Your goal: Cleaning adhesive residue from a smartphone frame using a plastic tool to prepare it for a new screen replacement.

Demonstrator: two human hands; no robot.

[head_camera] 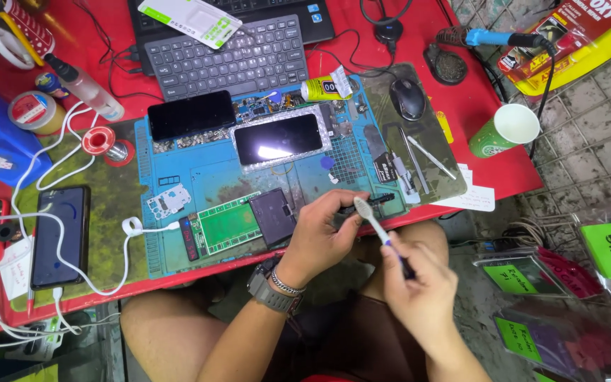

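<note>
The left hand (319, 237) is curled shut around a small black part (368, 203), pinched at the fingertips just over the near edge of the bench (503, 173). The right hand (419, 286) is closed around the dark handle of one toothbrush (380, 228), held over the person's lap. The brush runs on a slant, handle low and to the right, white bristled head up and to the left, with the head touching the black part. The part itself lies roughly level, its long axis left to right, the free end poking rightward. Just left of the left hand, a dark square module (274, 216) sits on the blue work mat (178, 240). Further back on the mat lie two phones: one dark phone (191, 114) and one phone with a sparkly rim (281, 139). A third phone (60, 235) rests on the left, plugged into a white cable (107, 279). One keyboard (224, 56) and one mouse (408, 97) lie beyond, and one green paper cup (507, 129) stands at the right.
</note>
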